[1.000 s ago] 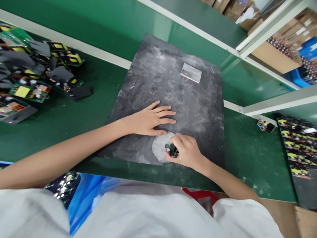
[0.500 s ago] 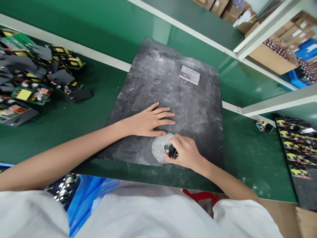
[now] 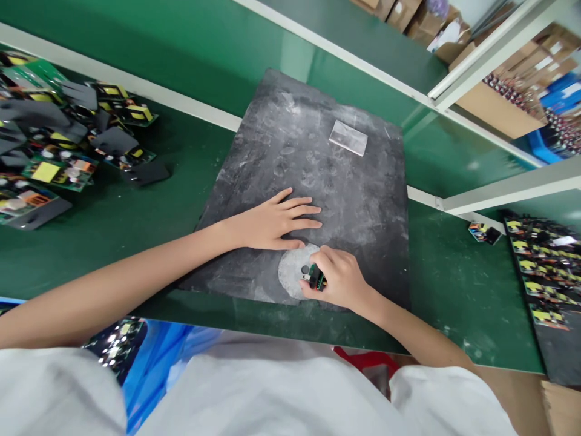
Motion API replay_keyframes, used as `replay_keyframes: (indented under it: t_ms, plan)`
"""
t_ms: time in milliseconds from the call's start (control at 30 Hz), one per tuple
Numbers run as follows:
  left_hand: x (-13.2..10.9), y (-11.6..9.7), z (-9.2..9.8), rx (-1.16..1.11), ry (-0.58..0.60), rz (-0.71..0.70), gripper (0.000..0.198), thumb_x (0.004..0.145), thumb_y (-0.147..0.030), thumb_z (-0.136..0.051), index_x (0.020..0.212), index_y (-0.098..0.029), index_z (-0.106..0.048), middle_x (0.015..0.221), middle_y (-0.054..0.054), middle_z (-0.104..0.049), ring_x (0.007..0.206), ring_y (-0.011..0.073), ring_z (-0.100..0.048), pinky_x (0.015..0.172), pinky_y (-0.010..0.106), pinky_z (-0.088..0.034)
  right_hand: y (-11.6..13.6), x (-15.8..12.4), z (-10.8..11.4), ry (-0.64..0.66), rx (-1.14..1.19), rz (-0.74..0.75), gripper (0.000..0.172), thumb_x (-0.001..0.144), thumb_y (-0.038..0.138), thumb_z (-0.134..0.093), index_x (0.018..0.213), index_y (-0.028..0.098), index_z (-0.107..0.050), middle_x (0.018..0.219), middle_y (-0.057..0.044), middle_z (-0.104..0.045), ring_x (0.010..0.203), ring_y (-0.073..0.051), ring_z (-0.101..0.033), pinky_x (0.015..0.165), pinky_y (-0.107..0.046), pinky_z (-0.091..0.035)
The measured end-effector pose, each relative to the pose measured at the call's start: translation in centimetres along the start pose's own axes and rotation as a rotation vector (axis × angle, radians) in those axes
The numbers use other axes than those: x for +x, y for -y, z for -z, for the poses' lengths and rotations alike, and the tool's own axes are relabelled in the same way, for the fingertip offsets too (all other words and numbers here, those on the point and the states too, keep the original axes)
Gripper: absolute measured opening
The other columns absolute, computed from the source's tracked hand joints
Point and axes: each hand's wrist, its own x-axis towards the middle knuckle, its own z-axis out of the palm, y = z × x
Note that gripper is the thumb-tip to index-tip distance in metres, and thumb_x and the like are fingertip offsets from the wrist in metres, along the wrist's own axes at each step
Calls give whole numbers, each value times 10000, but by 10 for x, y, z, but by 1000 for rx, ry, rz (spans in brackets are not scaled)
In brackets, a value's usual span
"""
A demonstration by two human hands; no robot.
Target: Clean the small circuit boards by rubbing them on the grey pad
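My left hand (image 3: pixel 279 221) lies flat on a dark grey mat (image 3: pixel 272 163), fingers spread, holding nothing. Its thumb reaches the upper edge of a round light-grey disc (image 3: pixel 290 270) with a dark hole in it. Over the right part of that disc, my right hand (image 3: pixel 339 277) grips a small circuit board (image 3: pixel 316 278) between thumb and fingers. Green board and black components show in the gap of the grip; the rest of the board is hidden by the hand.
A flat grey rectangular block (image 3: pixel 348 138) lies on the mat's far part. Circuit boards (image 3: pixel 59 172) are heaped at the left, and more stand in rows on a black tray (image 3: pixel 556 339) at the right. One board (image 3: pixel 484 232) lies alone near the white frame post (image 3: pixel 517 183).
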Motion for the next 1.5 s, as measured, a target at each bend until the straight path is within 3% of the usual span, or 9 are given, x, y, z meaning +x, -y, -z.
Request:
replay_keyframes:
  t_ms: [500,833,1233,1500]
  plan:
    - [0,3,-6,32,15,0,514,975,-505,-420,1438,-283,-418,1556,31,-318,1468,250,-202,1189,487,28,-2,0,-2,-59,47,9,224,857,408,-493,767,206,-458,607,43,-442,502,-96,-440,478,-217,-330]
    - [0,4,-7,9,-31,-12,504,962,-489,-461,1421,-280,-448,1533,42,-363,1450,272,-254,1189,505,-13,-3,1,-3,-72,55,16,217,852,405,-492,775,209,-443,605,44,-444,504,-97,-444,473,-214,-333]
    - [0,3,-7,49,17,5,514,978,-516,-403,1442,-292,-407,1557,28,-315,1470,243,-195,1189,487,26,-4,0,-4,-81,63,22,236,861,424,-492,775,211,-438,594,47,-425,489,-99,-432,465,-218,-327]
    - [0,4,-7,37,-12,-12,505,972,-494,-436,1426,-273,-436,1543,43,-344,1454,267,-240,1185,509,-12,-5,0,-4,-69,71,19,223,852,414,-508,788,210,-444,601,47,-433,499,-99,-444,485,-221,-336]
